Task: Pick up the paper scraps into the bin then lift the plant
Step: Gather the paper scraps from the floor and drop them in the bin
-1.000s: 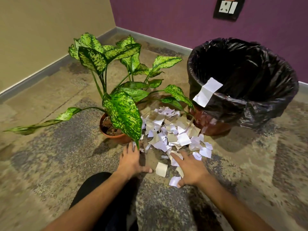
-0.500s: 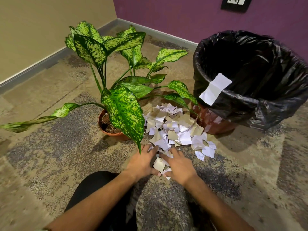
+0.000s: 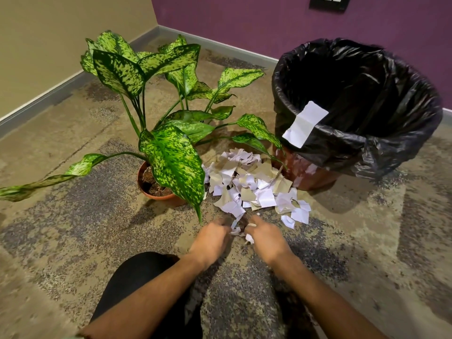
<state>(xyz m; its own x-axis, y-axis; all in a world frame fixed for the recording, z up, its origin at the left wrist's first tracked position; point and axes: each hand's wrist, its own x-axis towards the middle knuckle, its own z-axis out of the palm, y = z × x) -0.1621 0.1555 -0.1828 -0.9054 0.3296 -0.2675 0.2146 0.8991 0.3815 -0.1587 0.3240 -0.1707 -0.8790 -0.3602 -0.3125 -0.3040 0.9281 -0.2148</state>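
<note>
A pile of white and beige paper scraps [image 3: 254, 189] lies on the carpet between the plant and the bin. The plant [image 3: 168, 152] has large speckled green leaves and stands in a terracotta pot [image 3: 156, 194] left of the pile. The bin [image 3: 354, 113], lined with a black bag, stands to the right, with one white paper strip [image 3: 304, 123] hanging over its rim. My left hand [image 3: 211, 239] and my right hand [image 3: 266, 238] are close together at the pile's near edge, fingers curled around a few scraps [image 3: 238, 231].
Beige wall on the left and purple wall behind meet in a corner beyond the plant. A long leaf [image 3: 46, 179] droops far left over the patterned carpet. My dark-clad knee [image 3: 141, 285] is low in the middle. A wall socket [image 3: 329, 2] sits above the bin.
My two hands came together from either side, sweeping the nearest loose scraps between them, and now curl around those scraps. The camera moved slightly closer to the pile.
</note>
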